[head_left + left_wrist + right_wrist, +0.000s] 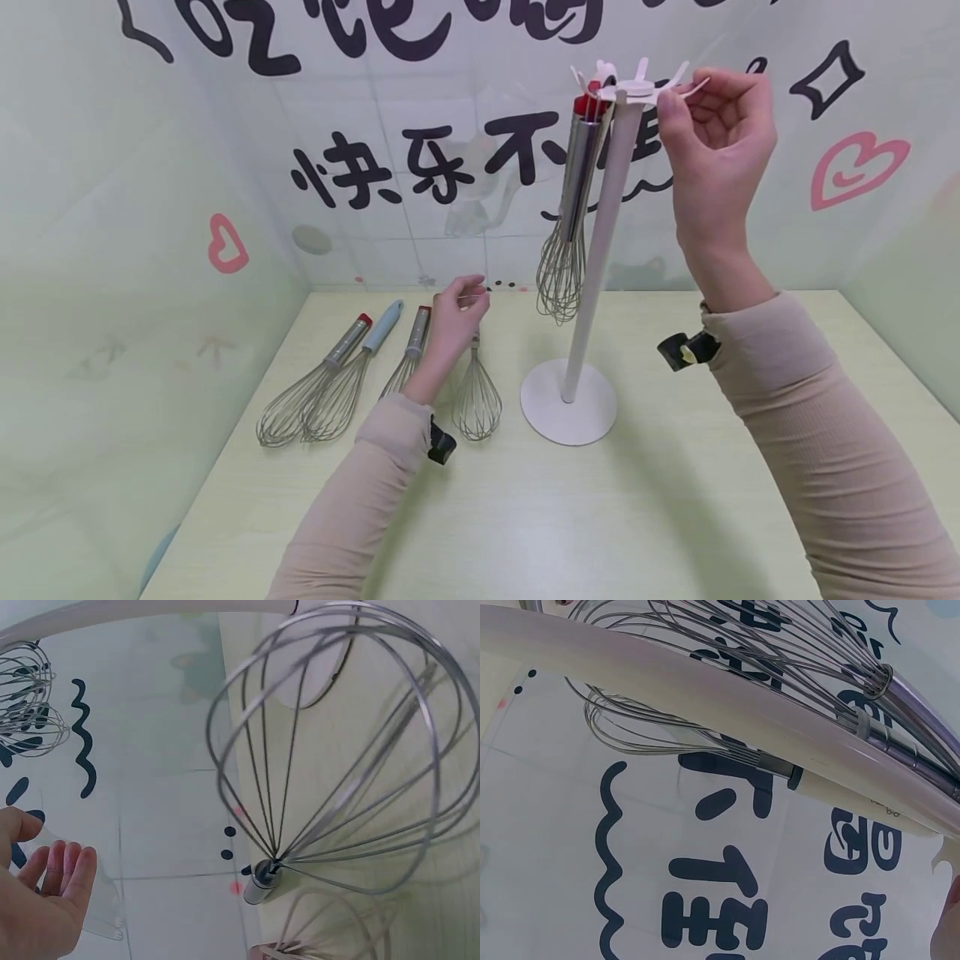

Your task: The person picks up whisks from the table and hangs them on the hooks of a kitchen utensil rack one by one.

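Lifting that whisk point(476, 392) by its handle end, the left hand point(453, 317) pinches it upright on the pale tabletop point(675, 500), just left of the white stand point(600, 250). Right hand point(716, 142) pinches a hook arm point(693, 86) up top. I'd keep the stand steady and the loop square to the hook. Three more whisks point(337, 383) lie further left; lettered backdrop point(420, 167) behind.
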Action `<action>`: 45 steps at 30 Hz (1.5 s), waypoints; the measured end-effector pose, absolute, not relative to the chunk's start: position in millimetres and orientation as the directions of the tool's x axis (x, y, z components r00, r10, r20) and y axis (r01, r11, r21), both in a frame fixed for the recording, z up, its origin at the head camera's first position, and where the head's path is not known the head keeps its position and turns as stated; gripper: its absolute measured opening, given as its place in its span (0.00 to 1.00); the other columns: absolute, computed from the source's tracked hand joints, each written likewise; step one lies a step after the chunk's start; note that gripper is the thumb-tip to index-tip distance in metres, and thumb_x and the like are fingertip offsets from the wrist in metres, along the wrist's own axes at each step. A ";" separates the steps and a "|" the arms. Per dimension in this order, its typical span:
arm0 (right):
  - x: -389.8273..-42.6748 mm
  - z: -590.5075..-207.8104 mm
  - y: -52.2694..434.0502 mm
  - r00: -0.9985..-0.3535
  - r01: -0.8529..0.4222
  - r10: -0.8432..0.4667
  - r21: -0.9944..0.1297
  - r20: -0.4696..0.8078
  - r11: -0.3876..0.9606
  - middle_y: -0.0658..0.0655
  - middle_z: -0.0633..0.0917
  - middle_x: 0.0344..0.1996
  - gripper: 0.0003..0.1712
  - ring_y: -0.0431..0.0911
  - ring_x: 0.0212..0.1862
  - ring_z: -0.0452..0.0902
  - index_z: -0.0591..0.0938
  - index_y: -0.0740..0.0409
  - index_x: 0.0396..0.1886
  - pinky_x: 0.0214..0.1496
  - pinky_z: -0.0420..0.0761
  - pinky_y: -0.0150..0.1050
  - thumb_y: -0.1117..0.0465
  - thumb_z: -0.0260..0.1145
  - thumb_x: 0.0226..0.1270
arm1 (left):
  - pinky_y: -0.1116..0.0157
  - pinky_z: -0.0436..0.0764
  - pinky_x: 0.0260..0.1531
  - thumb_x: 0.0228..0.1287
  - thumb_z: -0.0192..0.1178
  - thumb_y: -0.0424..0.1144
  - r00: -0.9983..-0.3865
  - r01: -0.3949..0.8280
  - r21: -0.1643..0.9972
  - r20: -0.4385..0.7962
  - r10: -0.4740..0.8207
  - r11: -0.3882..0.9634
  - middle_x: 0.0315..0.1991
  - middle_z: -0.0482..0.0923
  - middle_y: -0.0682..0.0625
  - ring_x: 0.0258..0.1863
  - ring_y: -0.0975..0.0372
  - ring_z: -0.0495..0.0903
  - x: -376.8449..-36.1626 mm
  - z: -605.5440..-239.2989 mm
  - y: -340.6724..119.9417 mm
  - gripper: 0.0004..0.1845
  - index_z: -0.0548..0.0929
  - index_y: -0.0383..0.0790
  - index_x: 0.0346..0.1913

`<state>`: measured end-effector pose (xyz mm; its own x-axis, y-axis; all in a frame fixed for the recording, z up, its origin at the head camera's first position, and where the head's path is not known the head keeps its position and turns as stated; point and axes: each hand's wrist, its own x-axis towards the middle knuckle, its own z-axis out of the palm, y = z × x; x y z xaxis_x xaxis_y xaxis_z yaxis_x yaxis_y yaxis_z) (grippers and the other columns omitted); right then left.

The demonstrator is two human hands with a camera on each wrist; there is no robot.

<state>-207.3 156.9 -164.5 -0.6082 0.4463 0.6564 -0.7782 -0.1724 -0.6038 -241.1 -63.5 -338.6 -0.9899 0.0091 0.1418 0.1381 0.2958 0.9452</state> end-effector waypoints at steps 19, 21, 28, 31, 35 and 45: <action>-207.7 -166.5 158.3 -0.599 -0.785 0.440 -0.600 0.669 -0.157 0.54 0.78 0.32 0.13 0.43 0.37 0.74 0.75 0.60 0.36 0.42 0.75 0.30 0.69 0.66 0.48 | 0.61 0.81 0.54 0.62 0.53 0.26 -0.998 0.051 0.939 0.055 -0.002 0.339 0.55 0.76 0.38 0.54 0.51 0.77 -251.5 -381.0 -68.1 0.22 0.74 0.32 0.61; -207.8 -166.4 158.1 -0.598 -0.786 0.440 -0.598 0.670 -0.157 0.54 0.78 0.32 0.13 0.43 0.37 0.74 0.75 0.60 0.36 0.42 0.75 0.31 0.69 0.66 0.48 | 0.61 0.81 0.54 0.61 0.53 0.25 -0.999 0.043 0.941 0.046 -0.001 0.335 0.54 0.76 0.38 0.54 0.51 0.77 -251.9 -383.1 -67.2 0.23 0.74 0.33 0.61; -208.4 -165.2 157.8 -0.599 -0.785 0.441 -0.599 0.669 -0.157 0.54 0.78 0.32 0.13 0.43 0.37 0.74 0.75 0.60 0.35 0.42 0.75 0.31 0.69 0.66 0.48 | 0.61 0.80 0.57 0.61 0.55 0.27 -1.000 0.020 0.919 0.015 0.016 0.393 0.57 0.76 0.40 0.57 0.52 0.77 -250.7 -388.7 -64.5 0.25 0.72 0.36 0.63; -208.2 -164.8 157.2 -0.602 -0.783 0.439 -0.601 0.667 -0.160 0.54 0.78 0.31 0.13 0.43 0.37 0.74 0.75 0.60 0.35 0.42 0.75 0.31 0.69 0.66 0.48 | 0.61 0.79 0.57 0.60 0.55 0.26 -1.000 0.017 0.917 0.018 0.001 0.398 0.57 0.77 0.40 0.57 0.52 0.77 -251.4 -391.0 -63.2 0.25 0.73 0.36 0.62; -207.4 -164.0 156.1 -0.604 -0.780 0.437 -0.606 0.667 -0.153 0.54 0.78 0.32 0.13 0.43 0.37 0.73 0.75 0.60 0.35 0.43 0.75 0.31 0.69 0.66 0.49 | 0.60 0.80 0.57 0.58 0.56 0.24 -0.999 0.025 0.924 0.032 -0.012 0.381 0.57 0.76 0.38 0.57 0.50 0.77 -254.7 -395.0 -62.2 0.26 0.73 0.34 0.62; -207.6 -164.0 155.8 -0.606 -0.778 0.435 -0.609 0.666 -0.152 0.54 0.78 0.31 0.12 0.43 0.37 0.73 0.74 0.60 0.35 0.42 0.75 0.30 0.70 0.65 0.49 | 0.59 0.80 0.56 0.57 0.54 0.20 -0.999 -0.017 0.944 0.000 -0.049 0.331 0.57 0.74 0.36 0.57 0.49 0.76 -263.9 -407.9 -63.9 0.27 0.72 0.31 0.62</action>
<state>-207.6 155.8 -164.0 -0.6060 0.4352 0.6658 -0.7785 -0.1525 -0.6089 -263.9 -63.9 -407.9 -0.9988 -0.0487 -0.0004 -0.0165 0.3308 0.9435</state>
